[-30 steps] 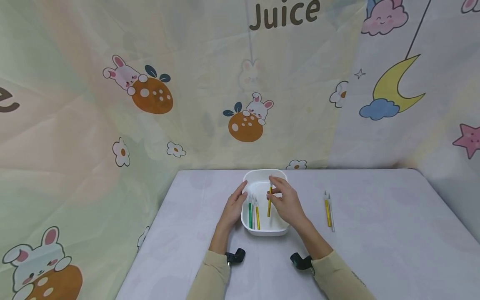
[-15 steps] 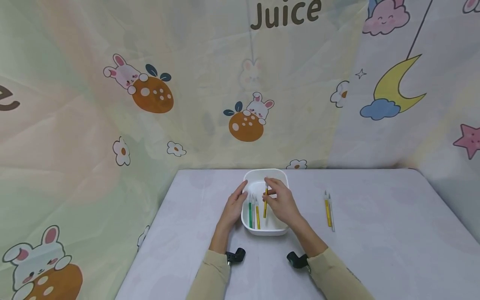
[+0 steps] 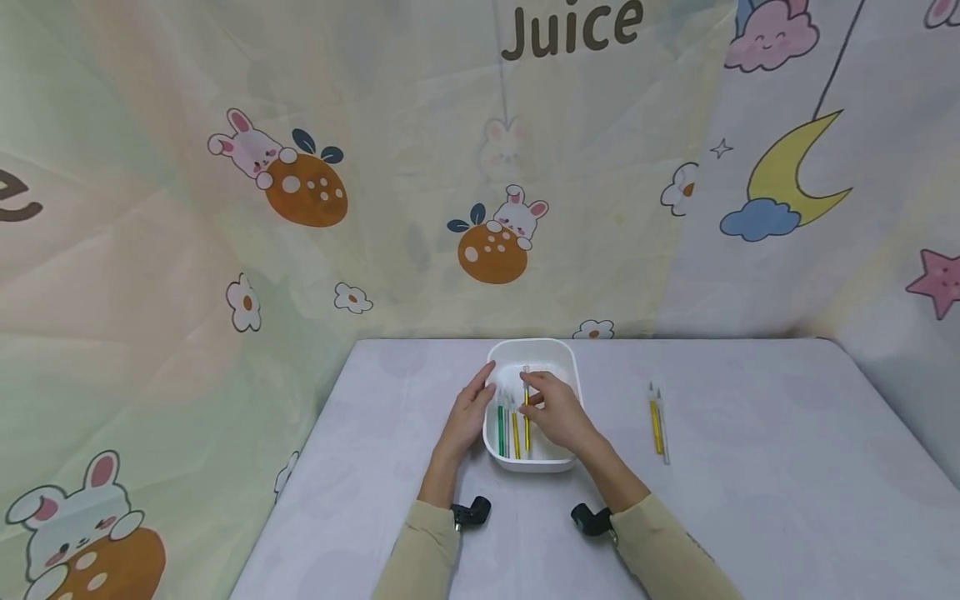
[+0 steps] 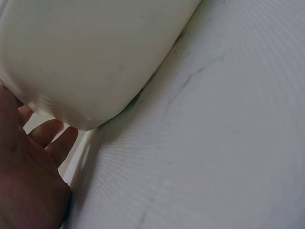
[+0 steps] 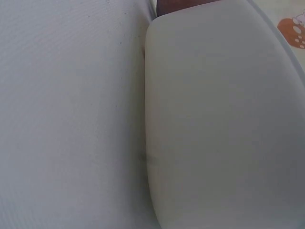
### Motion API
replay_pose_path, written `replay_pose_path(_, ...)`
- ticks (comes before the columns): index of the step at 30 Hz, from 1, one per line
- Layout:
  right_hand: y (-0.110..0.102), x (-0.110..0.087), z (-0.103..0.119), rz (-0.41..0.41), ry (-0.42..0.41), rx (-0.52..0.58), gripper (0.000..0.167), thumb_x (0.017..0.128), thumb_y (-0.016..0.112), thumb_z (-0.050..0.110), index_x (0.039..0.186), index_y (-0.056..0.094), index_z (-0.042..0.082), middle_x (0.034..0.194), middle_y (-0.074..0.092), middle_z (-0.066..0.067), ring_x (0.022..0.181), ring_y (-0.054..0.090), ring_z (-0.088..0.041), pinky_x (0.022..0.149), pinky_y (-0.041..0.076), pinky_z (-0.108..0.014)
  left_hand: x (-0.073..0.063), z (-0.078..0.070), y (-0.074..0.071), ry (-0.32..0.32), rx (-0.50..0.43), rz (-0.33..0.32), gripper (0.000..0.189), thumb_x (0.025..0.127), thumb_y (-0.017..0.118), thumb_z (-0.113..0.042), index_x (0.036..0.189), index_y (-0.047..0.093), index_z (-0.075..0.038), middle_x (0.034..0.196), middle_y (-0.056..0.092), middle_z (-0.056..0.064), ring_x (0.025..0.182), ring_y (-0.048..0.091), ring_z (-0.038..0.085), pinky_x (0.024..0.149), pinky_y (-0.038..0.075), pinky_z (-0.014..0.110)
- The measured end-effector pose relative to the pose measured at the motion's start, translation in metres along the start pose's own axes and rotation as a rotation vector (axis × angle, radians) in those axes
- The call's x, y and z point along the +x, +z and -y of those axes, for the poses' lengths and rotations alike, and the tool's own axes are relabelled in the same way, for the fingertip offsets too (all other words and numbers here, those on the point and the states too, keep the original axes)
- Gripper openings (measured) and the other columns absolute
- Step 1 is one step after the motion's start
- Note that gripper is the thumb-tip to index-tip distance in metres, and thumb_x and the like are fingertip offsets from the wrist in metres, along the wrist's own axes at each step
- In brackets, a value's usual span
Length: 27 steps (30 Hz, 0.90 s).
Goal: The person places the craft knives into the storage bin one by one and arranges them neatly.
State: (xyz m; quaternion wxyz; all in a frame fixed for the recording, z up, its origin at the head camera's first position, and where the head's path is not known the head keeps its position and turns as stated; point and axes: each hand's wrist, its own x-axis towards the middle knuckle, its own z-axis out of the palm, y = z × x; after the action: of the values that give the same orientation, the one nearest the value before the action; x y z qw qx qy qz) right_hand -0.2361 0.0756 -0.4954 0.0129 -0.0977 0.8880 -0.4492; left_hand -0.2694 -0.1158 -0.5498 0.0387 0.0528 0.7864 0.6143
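Note:
A white rectangular tray [image 3: 534, 467] stands near the back of the table. My left hand [image 3: 462, 423] rests along its left side with fingers extended; in the left wrist view the fingers [image 4: 62, 143] touch the tray wall. Over the tray, my right hand [image 3: 561, 417] pinches a slim yellow pen-like stick [image 3: 527, 435] with a pale upper end, its lower end close to the tray floor. Left of it lie a green stick [image 3: 501, 430] and a yellow stick [image 3: 516, 436], with a thin silvery one between them. The right wrist view shows mostly the tray's outer wall [image 5: 214, 114].
To the right of the tray, a yellow stick [image 3: 656, 423] and a silvery stick [image 3: 663, 433] lie side by side on the white tablecloth [image 3: 787, 467]. Behind the table hangs a printed cloth backdrop [image 3: 405, 167].
My right hand has moved left and slightly toward me with the yellow stick, bringing it near the row in the tray. The left hand and tray have stayed in place.

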Motion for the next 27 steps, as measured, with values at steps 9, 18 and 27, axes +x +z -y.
replay_pose_path(9, 0.0016, 0.0007, -0.0010, 0.052, 0.005, -0.043, 0.064, 0.090, 0.078, 0.000, 0.149, 0.055, 0.004, 0.150, 0.055, -0.018, 0.108, 0.073, -0.027, 0.087, 0.064, -0.036, 0.0010, 0.0019, 0.0001, 0.005, -0.004, 0.001, 0.046, 0.110, 0.046, -0.041, 0.156, 0.045, -0.043, 0.166, 0.037, -0.015, 0.159, 0.026, 0.015, 0.131, 0.020, 0.052)
replay_pose_path(18, 0.0026, 0.0010, -0.0003, 0.092, 0.022, -0.121, 0.062, 0.089, 0.080, 0.002, 0.147, 0.058, 0.004, 0.150, 0.056, -0.019, 0.091, 0.070, -0.018, 0.081, 0.064, -0.033, 0.0010, 0.0023, 0.0007, 0.007, 0.003, 0.001, 0.045, 0.110, 0.047, -0.042, 0.155, 0.045, -0.044, 0.166, 0.037, -0.017, 0.159, 0.026, 0.015, 0.131, 0.019, 0.052)
replay_pose_path(27, 0.0046, 0.0036, 0.0008, 0.136, 0.048, -0.149, 0.060, 0.088, 0.081, 0.002, 0.144, 0.060, 0.003, 0.147, 0.057, -0.018, 0.085, 0.065, -0.015, 0.075, 0.061, -0.027, 0.0003, 0.0000, -0.0002, 0.007, -0.005, 0.001, 0.045, 0.110, 0.046, -0.038, 0.155, 0.045, -0.045, 0.165, 0.038, -0.018, 0.159, 0.027, 0.014, 0.131, 0.020, 0.051)
